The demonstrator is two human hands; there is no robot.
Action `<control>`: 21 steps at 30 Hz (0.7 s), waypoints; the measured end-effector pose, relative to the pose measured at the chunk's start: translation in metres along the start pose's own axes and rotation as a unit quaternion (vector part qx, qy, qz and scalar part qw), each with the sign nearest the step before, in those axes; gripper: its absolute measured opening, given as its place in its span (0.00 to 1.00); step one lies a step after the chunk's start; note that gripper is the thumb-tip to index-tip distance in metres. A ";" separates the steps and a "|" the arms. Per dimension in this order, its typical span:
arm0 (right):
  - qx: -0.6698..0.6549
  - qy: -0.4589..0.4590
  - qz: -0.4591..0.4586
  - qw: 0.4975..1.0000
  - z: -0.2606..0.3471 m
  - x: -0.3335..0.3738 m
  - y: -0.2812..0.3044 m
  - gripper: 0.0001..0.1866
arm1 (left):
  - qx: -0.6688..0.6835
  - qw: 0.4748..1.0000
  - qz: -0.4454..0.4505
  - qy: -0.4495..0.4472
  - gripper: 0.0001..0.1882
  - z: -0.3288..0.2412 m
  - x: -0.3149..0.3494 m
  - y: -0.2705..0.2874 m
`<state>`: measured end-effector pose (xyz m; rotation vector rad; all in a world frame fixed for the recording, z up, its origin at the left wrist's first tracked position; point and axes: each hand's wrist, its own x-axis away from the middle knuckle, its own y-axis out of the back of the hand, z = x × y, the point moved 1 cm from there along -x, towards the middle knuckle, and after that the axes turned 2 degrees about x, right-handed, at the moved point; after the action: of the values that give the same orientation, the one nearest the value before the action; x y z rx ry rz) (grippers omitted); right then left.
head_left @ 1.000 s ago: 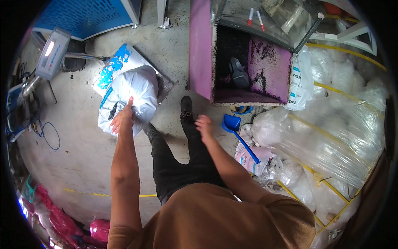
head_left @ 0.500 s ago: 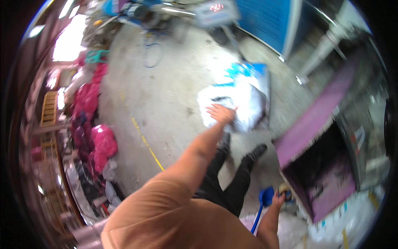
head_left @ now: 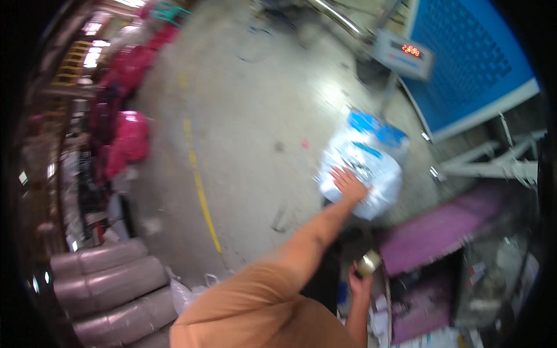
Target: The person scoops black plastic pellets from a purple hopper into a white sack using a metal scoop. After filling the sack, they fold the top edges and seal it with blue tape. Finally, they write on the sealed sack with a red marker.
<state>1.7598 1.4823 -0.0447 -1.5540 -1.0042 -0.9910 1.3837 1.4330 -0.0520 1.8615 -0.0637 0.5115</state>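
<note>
A stuffed white plastic bag (head_left: 380, 180) with blue patches rests on the concrete floor in front of me. My left hand (head_left: 350, 184) lies flat on top of it, fingers spread, gripping nothing. Low on the right, my right hand (head_left: 361, 283) is closed round a yellowish roll of tape (head_left: 368, 264). The roll's far side is blurred, and part of the hand's grip is hidden.
A purple-sided open box (head_left: 441, 232) stands close on my right. Beyond the bag are a scale display (head_left: 404, 55) and a blue panel (head_left: 464, 64). Pink bags (head_left: 129, 142) and silvery rolls (head_left: 110, 275) line the left. A yellow line (head_left: 198, 188) marks the floor.
The view has swung, so the bag and box sit differently in it. My left hand stays on the bag. My right hand has brought the tape roll nearer the bag.
</note>
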 end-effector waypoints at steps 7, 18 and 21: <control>0.163 0.053 0.135 0.976 0.032 0.068 -0.229 0.17 | -0.021 0.998 0.065 0.012 0.76 -0.012 0.014 0.010; 0.245 -0.024 0.163 0.956 -0.032 0.070 -0.351 0.21 | 0.049 0.994 0.100 -0.006 0.72 0.000 0.007 0.026; 0.290 -0.057 0.182 0.938 -0.037 0.058 -0.365 0.22 | 0.071 0.992 0.104 -0.007 0.70 0.002 0.007 0.027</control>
<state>1.4307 1.5117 0.1257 -1.2389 -0.9317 -0.3033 1.3827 1.4237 -0.0262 2.0086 -0.2386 0.6610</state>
